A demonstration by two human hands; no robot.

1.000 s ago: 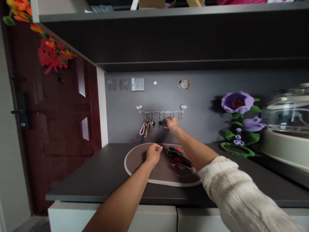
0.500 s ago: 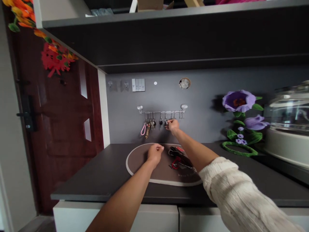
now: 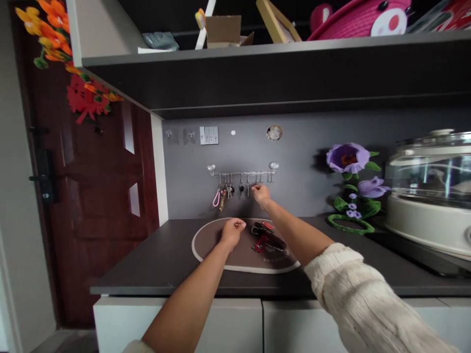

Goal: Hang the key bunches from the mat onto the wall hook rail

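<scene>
A metal rail with hooks (image 3: 243,173) is fixed to the grey wall. My right hand (image 3: 262,195) is raised to it, fingertips pinched just beside a hanging key (image 3: 248,189); whether they touch it or hold anything is hidden. Left of that hang a dark key (image 3: 241,189), a bunch of keys (image 3: 229,190), a brown key tag (image 3: 222,200) and a pink strap loop (image 3: 216,197). Low over the brown mat (image 3: 208,240), my left hand (image 3: 232,232) is closed, its contents too small to make out. Dark key fobs with a red clip (image 3: 262,242) lie on the mat.
A shelf (image 3: 235,73) juts out above. To the right stand purple fabric flowers (image 3: 349,158) and a glass-topped appliance (image 3: 430,206). On the left is a dark red door (image 3: 88,211). The counter's front edge (image 3: 235,290) runs below my arms.
My right hand has drawn slightly away from the key, which now hangs in plain sight from its hook. The left hand stays closed over the mat. The view has tilted up and shifted.
</scene>
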